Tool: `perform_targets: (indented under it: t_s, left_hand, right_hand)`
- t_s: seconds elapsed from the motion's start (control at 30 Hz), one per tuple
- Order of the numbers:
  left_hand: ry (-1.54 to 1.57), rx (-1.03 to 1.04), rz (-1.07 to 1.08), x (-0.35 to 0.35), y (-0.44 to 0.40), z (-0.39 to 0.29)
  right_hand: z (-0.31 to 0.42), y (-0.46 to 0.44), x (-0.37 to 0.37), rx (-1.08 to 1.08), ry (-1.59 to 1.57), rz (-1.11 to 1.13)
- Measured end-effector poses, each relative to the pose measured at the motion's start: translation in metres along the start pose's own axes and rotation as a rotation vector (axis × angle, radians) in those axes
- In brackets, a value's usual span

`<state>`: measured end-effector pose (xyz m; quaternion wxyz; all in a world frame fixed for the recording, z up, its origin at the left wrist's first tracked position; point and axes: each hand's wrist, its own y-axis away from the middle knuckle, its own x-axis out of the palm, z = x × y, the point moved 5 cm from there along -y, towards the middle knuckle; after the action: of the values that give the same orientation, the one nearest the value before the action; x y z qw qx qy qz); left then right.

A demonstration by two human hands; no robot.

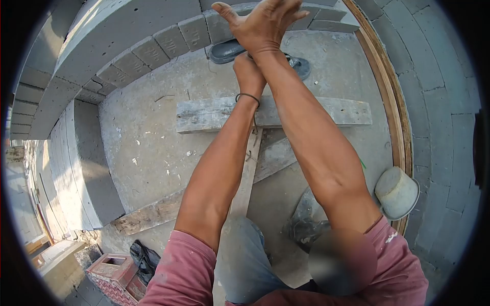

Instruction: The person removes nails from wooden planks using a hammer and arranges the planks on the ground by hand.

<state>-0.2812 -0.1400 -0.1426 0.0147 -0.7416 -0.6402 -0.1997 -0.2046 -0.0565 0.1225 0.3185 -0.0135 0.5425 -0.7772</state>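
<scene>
Head view, left to right: a rough, pinkish-red box-like object (115, 273) sits at the lower left, below a smooth grey rectangular block (92, 163), and a row of flat grey blocks (153, 53) lines the floor's far edge. A weathered grey wooden beam (204, 116) lies crosswise on the near side of the hands, with a black rubber slipper (224, 52) just beyond it. The left hand (249, 75) looks curled; the right wrist partly covers it, so I cannot tell whether it grips anything. The right hand (260, 23) is spread wide, thumb out, with no object visible in it. Farther right, a pale grey bucket (397, 194) leans near long wooden strips (390, 102). Good handling here, I judge, calls for uncrossing the wrists, settling firm footing among the loose timber, and checking the beam for nails or splinters before any bare-handed grip.
</scene>
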Motion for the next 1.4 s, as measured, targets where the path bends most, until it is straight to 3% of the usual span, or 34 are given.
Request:
perform_targets:
  t_s: [0.03,0.1,0.17,0.2,0.23,0.27,0.3,0.33,0.4,0.47,0.53,0.57,0.63,0.67,0.8,0.9,1.0,1.03,1.1,1.2,1.23,1.3,1.37,1.4]
  left_hand:
    - [-0.001,0.011,0.008,0.020,-0.002,-0.004]
    - [-0.202,0.812,-0.501,0.061,0.030,-0.071]
    - [-0.257,0.526,-0.538,0.079,0.053,-0.078]
    - [-0.356,0.574,-0.475,0.079,0.071,-0.090]
    - [-0.355,0.558,-0.481,0.075,0.077,-0.096]
    - [-0.173,0.414,-0.443,0.072,0.078,-0.092]
    - [0.007,0.265,-0.397,0.073,0.081,-0.085]
    - [0.082,0.310,-0.420,0.072,0.087,-0.093]
    - [0.258,0.476,-0.332,0.062,0.114,-0.119]
    - [0.427,0.552,-0.291,0.049,0.151,-0.148]
    - [0.543,0.587,-0.259,0.038,0.188,-0.167]
    - [0.557,0.599,-0.277,0.036,0.203,-0.171]
    - [0.562,0.625,-0.284,0.037,0.232,-0.178]
    - [0.542,0.606,-0.330,0.037,0.244,-0.176]
    - [0.609,0.551,-0.420,0.018,0.299,-0.165]
    - [0.650,0.540,-0.534,0.005,0.331,-0.143]
    - [0.641,0.506,-0.652,0.011,0.334,-0.117]
    - [0.635,0.485,-0.728,0.013,0.338,-0.109]
    - [0.621,0.457,-0.731,0.026,0.335,-0.101]
    - [0.757,0.454,-0.721,0.043,0.321,-0.088]
    - [0.747,0.446,-0.720,0.046,0.316,-0.083]
    - [0.781,0.451,-0.678,0.052,0.309,-0.072]
    - [0.777,0.418,-0.657,0.054,0.302,-0.058]
    - [0.729,0.396,-0.696,0.056,0.296,-0.054]
  right_hand:
    - [0.009,-0.024,0.036,0.032,-0.075,0.099]
    - [0.012,-0.064,0.046,0.057,-0.153,0.165]
    - [-0.002,-0.061,-0.033,-0.099,-0.408,-0.081]
    - [-0.015,-0.056,-0.063,-0.177,-0.539,-0.196]
    - [-0.041,-0.047,-0.073,-0.132,-0.477,-0.145]
    - [-0.071,-0.032,-0.082,-0.085,-0.407,-0.099]
    - [-0.103,-0.020,-0.071,-0.068,-0.350,0.079]
    - [-0.137,-0.011,-0.053,-0.060,-0.299,0.245]
    - [-0.211,0.045,-0.031,-0.057,-0.114,0.983]
    - [-0.228,0.098,-0.065,-0.327,0.233,1.533]
    - [-0.245,0.145,-0.095,-0.492,0.170,1.632]
    - [-0.243,0.152,-0.095,-0.497,0.168,1.615]
    - [-0.249,0.163,-0.088,-0.265,0.191,1.663]
    - [-0.255,0.164,-0.094,-0.246,0.088,1.540]
    - [-0.245,0.148,-0.149,-0.179,0.139,1.464]
    - [-0.245,0.133,-0.205,-0.010,0.245,1.385]
    - [-0.270,0.131,-0.258,0.278,0.344,1.159]
    - [-0.280,0.139,-0.270,0.286,0.341,1.164]
    - [-0.315,0.162,-0.303,0.413,0.536,0.963]
    - [-0.360,0.203,-0.329,0.515,0.702,0.848]
    - [-0.368,0.213,-0.328,0.527,0.702,0.852]
    - [-0.392,0.241,-0.334,0.802,0.850,1.036]
    - [-0.311,0.210,-0.308,0.293,0.805,0.933]
    - [-0.265,0.196,-0.289,0.369,0.443,0.973]
